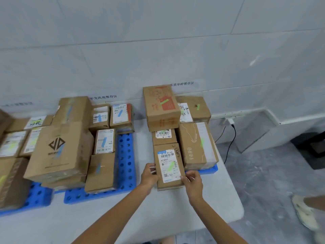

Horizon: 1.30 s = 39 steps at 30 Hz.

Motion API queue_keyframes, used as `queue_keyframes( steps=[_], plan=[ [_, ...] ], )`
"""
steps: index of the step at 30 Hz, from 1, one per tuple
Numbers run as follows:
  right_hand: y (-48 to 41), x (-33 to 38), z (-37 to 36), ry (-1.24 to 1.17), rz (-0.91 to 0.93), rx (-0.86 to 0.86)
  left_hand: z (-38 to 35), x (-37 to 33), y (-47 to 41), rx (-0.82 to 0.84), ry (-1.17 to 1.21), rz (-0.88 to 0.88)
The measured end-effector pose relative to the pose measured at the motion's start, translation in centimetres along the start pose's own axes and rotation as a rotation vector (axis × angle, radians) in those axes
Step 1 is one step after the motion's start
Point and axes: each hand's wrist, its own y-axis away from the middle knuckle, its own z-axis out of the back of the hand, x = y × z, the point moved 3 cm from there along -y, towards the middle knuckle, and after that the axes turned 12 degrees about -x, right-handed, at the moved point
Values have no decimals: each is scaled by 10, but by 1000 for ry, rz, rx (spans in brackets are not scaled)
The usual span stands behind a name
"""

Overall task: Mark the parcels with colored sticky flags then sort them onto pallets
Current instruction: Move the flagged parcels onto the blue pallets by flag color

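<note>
Both bare forearms reach forward over the white table [184, 210], where the left hand [149, 175] and right hand [192, 182] clasp a small cardboard parcel [168, 186] between them, left fingers curled on its left long edge, right fingers pinching its near right corner. Its long axis runs away from the person, the shipping label facing up, barcode end toward the wall, with a green sticky flag [171, 165] slanting across it. Just beyond and right of the grip, green-flagged parcels crowd a blue pallet [210, 169]; left of the grip another blue pallet [125, 164] carries blue-flagged boxes. Behind them rises a white tiled wall [158, 41]; grey floor [272, 173] lies to the right.
</note>
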Motion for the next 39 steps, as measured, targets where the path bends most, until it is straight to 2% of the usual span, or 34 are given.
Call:
queue_keyframes(
  steps=[5,13,18,23,31,35,39],
  plan=[
    [-12,-2,2,-29,-4,22,-8,-5,-4,-4,-16,-16],
    [-19,-10,4,79,64,54,-10,-3,-9,23,-112,-44],
    [-9,2,11,168,286,77,-2,-8,-8,30,-254,-128],
    [8,28,13,284,574,148,26,-17,-5,-34,-252,-248],
    [70,90,-69,307,923,390,142,-33,15,-98,-61,-411],
    [134,103,-127,318,1028,575,236,-22,29,-217,-8,-498],
    [216,94,-187,324,1116,793,351,26,58,-377,25,-526]
  ],
)
